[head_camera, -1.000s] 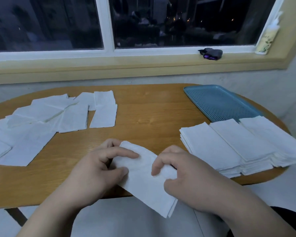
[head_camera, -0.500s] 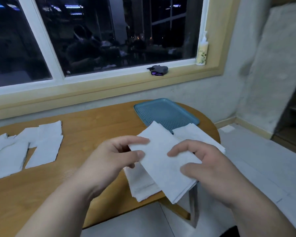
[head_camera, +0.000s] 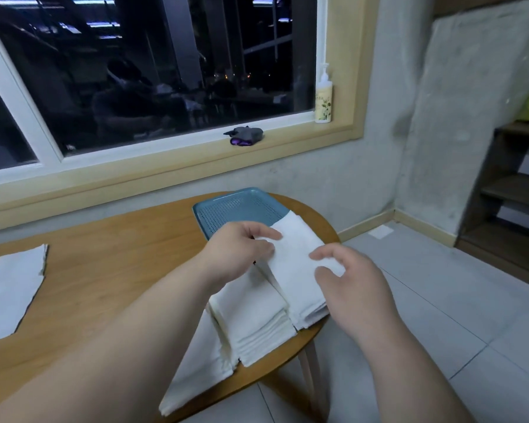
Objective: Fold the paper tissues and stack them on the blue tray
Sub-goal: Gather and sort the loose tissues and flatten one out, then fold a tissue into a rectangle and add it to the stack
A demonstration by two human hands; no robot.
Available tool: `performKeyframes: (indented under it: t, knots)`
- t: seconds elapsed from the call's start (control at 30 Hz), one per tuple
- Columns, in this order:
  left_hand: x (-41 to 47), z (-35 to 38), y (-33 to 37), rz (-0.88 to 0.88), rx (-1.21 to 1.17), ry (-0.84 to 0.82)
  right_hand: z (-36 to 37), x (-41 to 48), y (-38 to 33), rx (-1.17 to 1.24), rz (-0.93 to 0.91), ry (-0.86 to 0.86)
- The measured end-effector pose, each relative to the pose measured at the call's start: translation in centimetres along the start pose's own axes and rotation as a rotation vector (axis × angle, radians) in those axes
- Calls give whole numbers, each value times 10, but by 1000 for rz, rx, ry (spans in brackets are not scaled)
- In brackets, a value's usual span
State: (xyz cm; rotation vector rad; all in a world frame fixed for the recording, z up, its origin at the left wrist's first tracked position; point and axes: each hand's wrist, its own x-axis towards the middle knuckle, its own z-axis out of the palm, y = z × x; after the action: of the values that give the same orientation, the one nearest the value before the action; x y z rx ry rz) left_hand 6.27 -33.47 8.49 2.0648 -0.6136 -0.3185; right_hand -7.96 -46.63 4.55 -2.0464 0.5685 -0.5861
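Table end (head_camera: 316, 219): folded tissue (head_camera: 293, 261) between left hand (head_camera: 239, 251), right hand (head_camera: 351, 291)

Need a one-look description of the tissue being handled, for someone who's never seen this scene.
Find the wooden table under the window; a blue tray sits at its far right end. Just before the tray lie stacks of folded tissues. The tissue lies over the rightmost stack, the only one held by left hand and right hand.
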Motion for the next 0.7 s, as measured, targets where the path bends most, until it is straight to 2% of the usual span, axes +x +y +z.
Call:
performKeyframes:
  t: [0.13,0.27,0.43,0.7]
  knots:
    - [16,7,-6,-10,97,-34,3,6,3,-66,-2,8]
    - [24,12,-12,7,251,-42,10,11,10,-238,-16,0]
    - [26,18,-28,31,594,-36,16,15,19,-379,31,5]
    - [-6,-10,-34,167,395,64,11,2,13,-281,-166,93]
